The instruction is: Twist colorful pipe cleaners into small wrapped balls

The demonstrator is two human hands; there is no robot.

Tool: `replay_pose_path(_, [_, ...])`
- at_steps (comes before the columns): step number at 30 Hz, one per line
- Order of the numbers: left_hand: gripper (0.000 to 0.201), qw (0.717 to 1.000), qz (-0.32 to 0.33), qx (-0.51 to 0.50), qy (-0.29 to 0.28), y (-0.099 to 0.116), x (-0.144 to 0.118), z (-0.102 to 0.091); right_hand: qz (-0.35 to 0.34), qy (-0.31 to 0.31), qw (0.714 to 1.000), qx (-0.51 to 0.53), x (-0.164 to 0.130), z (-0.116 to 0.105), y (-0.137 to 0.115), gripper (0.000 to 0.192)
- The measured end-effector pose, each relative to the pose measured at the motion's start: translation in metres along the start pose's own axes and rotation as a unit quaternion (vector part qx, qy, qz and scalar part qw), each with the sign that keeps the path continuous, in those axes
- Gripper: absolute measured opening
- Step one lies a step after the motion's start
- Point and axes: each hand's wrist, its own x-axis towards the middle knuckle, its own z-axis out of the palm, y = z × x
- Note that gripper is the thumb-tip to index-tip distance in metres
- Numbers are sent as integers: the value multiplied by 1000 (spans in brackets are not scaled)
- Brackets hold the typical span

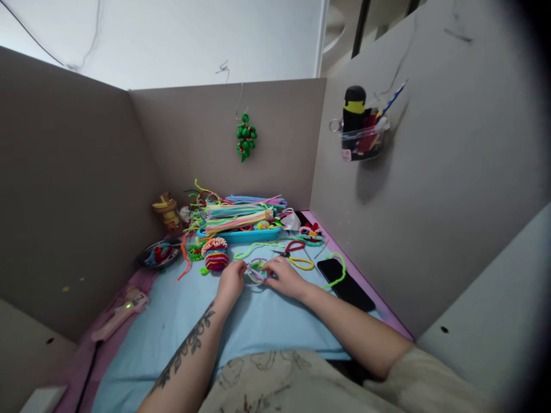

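Note:
My left hand (231, 283) and my right hand (284, 276) meet over the light blue mat (181, 321), both pinching a small looped bundle of pipe cleaners (257, 272) in lilac, green and yellow. The bundle rests low on the mat between my fingertips. Red-handled scissors (289, 249) lie just beyond my right hand, next to a yellow pipe cleaner loop (302, 263). A striped pipe cleaner coil (215, 254) stands left of my left hand.
A teal tray (241, 235) piled with coloured pipe cleaners sits at the back. A black phone (344, 283) lies right, a pink glue gun (121, 312) left, a metal bowl (158, 253) at back left. Grey partition walls enclose three sides; a holder (361, 140) hangs on the right wall.

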Motion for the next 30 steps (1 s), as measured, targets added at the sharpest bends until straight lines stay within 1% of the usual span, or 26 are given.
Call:
replay_pose_path(5, [19, 1000, 15, 4, 14, -4, 0, 1, -31, -28, 999, -1, 0, 1, 0, 14])
replay_pose_path(9, [19, 1000, 8, 14, 22, -6, 0, 1, -45, -50, 998, -12, 0, 2, 1, 9])
replay_pose_path(12, [20, 1000, 7, 12, 18, -5, 0, 1, -53, -57, 997, -14, 0, 4, 4, 10])
replay_pose_path(17, [21, 999, 29, -13, -9, -3, 1, 2, -60, -66, 996, -7, -1, 5, 6, 15])
replay_pose_path(20, [20, 999, 44, -29, -6, 0, 0, 1, -53, -59, 997, 5, -1, 4, 4, 15])
replay_pose_path(24, [17, 996, 64, -62, 20, 5, -2, -2, -24, -24, 999, 27, 0, 2, 0, 20])
replay_pose_path(27, [10, 996, 56, -71, 27, 7, -3, -2, -20, -15, 999, 35, 0, 1, -1, 23])
replay_pose_path(30, [6, 996, 45, -76, 14, 7, -4, 0, -21, -23, 999, 38, -1, 0, -2, 26])
